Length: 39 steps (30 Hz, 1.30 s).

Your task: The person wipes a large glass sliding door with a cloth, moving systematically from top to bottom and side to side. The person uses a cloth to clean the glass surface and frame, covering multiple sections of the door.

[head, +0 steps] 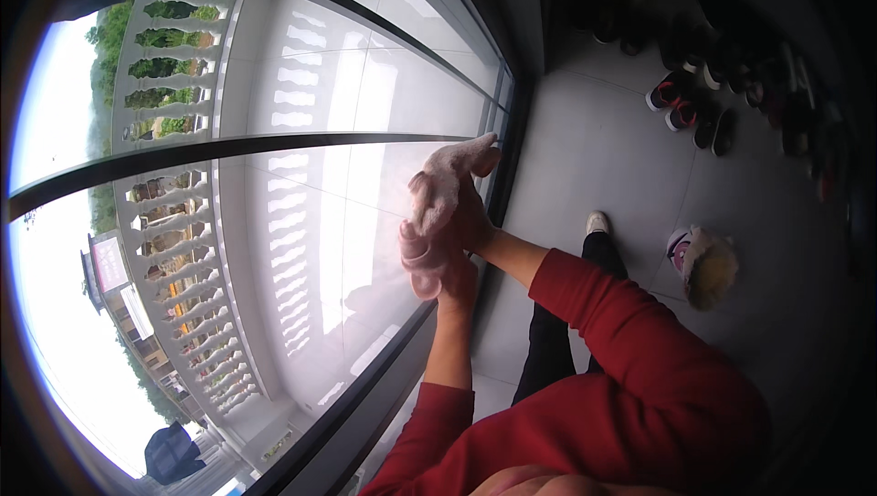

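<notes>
A pale pink cloth [445, 188] is bunched between my two hands in front of a glass panel. My right hand [474, 215] grips it from the right, and the cloth covers much of that hand. Just below, my left hand [438, 266] has its fingers curled at the cloth's lower end, their tips facing the glass. The glass panel [308, 222] is set in a dark frame [384, 345]. A dark bar [274, 147] crosses it beside the cloth. Whether the cloth touches the glass is unclear.
On the grey tile floor [603, 140] to the right stand several shoes [678, 102], many in shadow. A pale container [712, 266], yellowish inside, stands beside a purple-and-white item [678, 249]. My shoe [597, 222] is near the frame. Beyond the glass runs a white balustrade [171, 85].
</notes>
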### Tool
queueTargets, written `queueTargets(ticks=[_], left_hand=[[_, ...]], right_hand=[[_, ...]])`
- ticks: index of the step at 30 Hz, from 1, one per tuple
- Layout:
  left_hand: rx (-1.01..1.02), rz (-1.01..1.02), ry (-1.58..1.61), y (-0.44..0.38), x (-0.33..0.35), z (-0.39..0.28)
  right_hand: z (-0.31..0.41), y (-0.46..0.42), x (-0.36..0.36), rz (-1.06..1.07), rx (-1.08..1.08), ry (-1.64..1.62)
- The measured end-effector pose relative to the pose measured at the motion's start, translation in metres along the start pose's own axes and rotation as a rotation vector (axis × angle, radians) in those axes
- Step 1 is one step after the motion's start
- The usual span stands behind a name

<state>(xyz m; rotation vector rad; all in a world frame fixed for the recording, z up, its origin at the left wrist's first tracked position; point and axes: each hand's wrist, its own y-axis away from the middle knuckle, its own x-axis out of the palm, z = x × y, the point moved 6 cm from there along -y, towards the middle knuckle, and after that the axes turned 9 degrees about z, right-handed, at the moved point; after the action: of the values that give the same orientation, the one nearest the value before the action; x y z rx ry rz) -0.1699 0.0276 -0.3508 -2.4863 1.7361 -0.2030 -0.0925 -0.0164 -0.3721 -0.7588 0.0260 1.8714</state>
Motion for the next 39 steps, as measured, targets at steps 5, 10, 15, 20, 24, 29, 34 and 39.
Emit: queueTargets(ticks=[5,10,15,20,24,29,34,39], left_hand=[[-0.114,0.335,-0.683,0.007,-0.019,0.142],[-0.026,0.609,-1.267,0.018,-0.008,0.184],[-0.064,0.675,-1.346,0.039,-0.024,0.136],[0.123,0.481,-1.467,0.068,-0.05,0.026],[0.19,0.348,-1.26,0.075,-0.061,-0.072],[0.452,0.106,-1.428,0.083,-0.064,-0.176],[0.498,0.031,-1.42,0.079,-0.074,-0.185],[0.481,0.154,-1.294,0.044,-0.053,-0.131]], right_hand=[[-0.171,0.057,0.108,-0.001,0.474,-0.435],[-0.241,0.097,0.168,-0.044,0.732,-0.561],[-0.185,0.124,0.182,0.105,0.876,-0.476],[-0.052,0.126,0.137,-0.037,0.737,-0.385],[0.068,0.08,0.057,-0.173,0.37,-0.474],[0.188,0.022,-0.008,0.313,-0.307,-0.27],[0.233,-0.024,-0.088,-0.045,-0.548,-0.72],[0.153,-0.028,-0.013,-0.059,-0.382,-0.62]])
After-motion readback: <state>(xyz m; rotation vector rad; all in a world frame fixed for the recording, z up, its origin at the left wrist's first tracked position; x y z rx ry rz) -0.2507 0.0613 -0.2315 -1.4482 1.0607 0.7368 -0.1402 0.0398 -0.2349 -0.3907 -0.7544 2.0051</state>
